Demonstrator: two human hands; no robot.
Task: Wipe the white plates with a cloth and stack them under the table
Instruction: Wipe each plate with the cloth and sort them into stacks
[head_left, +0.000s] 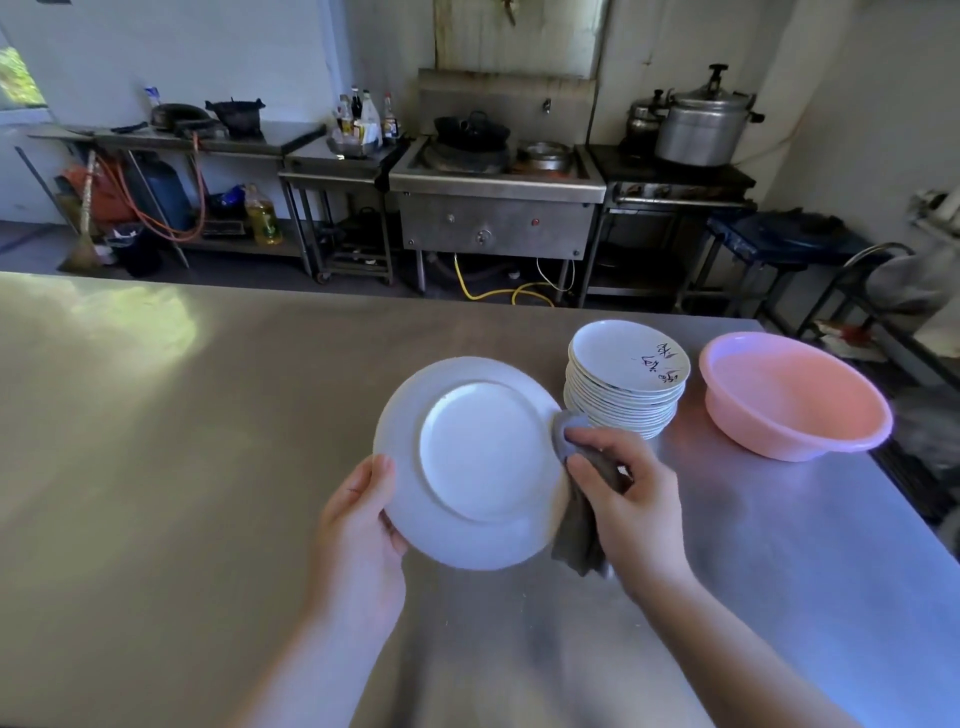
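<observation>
Steel surface (156, 467) runs across the foreground, sunlit patch at its far left.

Left hand (358, 525) grips a white plate (470, 462) at its lower-left rim, thumb curled over the edge toward the camera, fingers hidden behind. Plate is held above the surface, tilted, underside and foot ring facing the camera.

Right hand (623, 499) has its fingers curled round a grey cloth (582, 499) and presses it against the plate's right rim. Loose end of the cloth hangs down below the hand.

Just behind the right hand: a stack of white plates (626, 384) standing on the surface, the top one face up with dark brush-like markings. The held plate's rim sits close to the stack; whether they touch cannot be told.

Right of the stack, a little apart: pink plastic basin (795, 397), upright, near the surface's right edge.

Background, beyond the surface: a steel wok stove (498, 208) against the far wall, and right of it a large metal pressure cooker (704, 124) on a burner.
</observation>
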